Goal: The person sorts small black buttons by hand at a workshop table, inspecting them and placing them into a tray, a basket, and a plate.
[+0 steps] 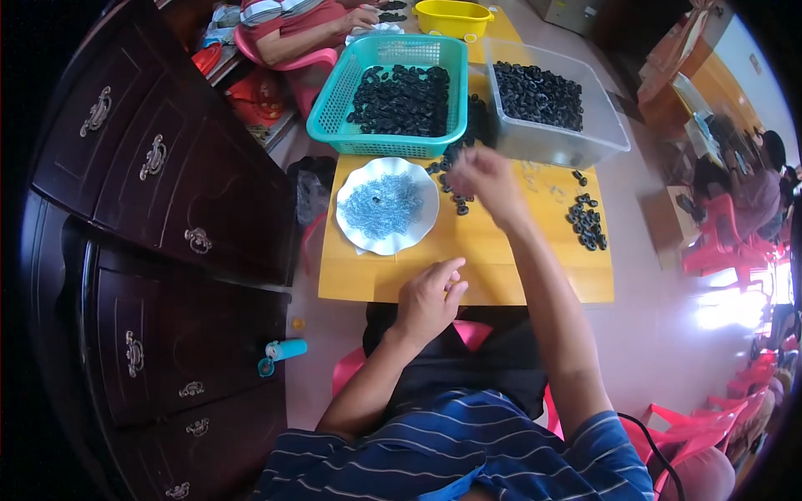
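My left hand point(432, 297) is over the near edge of the yellow table point(495, 269), thumb and fingers slightly curled; whether it holds something small is not visible. Blurred, my right hand point(485, 178) is above several small black ring-like parts point(462, 206) between the plate and the clear bin; its fingertips are unclear. On the left, a white scalloped plate point(351, 235) bears a heap of small bluish clear pieces point(383, 203), with a small dark piece among them. More black parts point(587, 222) lie at the table's right side, near a few small pale pieces point(554, 191).
A green plastic basket point(387, 149) and a clear plastic bin point(551, 147), both with black parts, stand at the table's far side. Beyond are a yellow tub point(452, 19) and another person's arm point(313, 41). A dark wooden cabinet point(207, 188) stands on the left.
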{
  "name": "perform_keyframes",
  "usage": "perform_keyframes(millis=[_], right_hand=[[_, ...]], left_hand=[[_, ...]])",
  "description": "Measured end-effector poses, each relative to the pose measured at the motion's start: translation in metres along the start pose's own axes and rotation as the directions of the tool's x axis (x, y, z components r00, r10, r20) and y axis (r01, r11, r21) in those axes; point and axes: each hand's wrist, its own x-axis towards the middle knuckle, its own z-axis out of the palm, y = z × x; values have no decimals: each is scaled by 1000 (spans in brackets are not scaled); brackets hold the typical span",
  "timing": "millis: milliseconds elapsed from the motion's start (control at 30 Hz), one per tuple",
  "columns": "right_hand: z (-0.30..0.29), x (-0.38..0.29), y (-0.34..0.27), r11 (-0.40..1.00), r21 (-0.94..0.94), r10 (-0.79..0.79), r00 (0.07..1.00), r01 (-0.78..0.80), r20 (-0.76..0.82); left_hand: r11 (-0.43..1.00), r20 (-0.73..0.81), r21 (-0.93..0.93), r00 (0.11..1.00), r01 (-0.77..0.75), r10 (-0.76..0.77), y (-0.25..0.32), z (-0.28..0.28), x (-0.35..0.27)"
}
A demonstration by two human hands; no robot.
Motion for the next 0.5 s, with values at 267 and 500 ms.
perform_keyframes(millis=[267,500], right_hand=[[-1,-17,38,901,-419,-248,924,109,-292],[18,-59,77,668,-730,-404,894,144,-193]], left_hand=[[1000,-40,-16,999,-4,3,0,-6,4],[1000,-38,-31,999,1,-2,2,-4,4]])
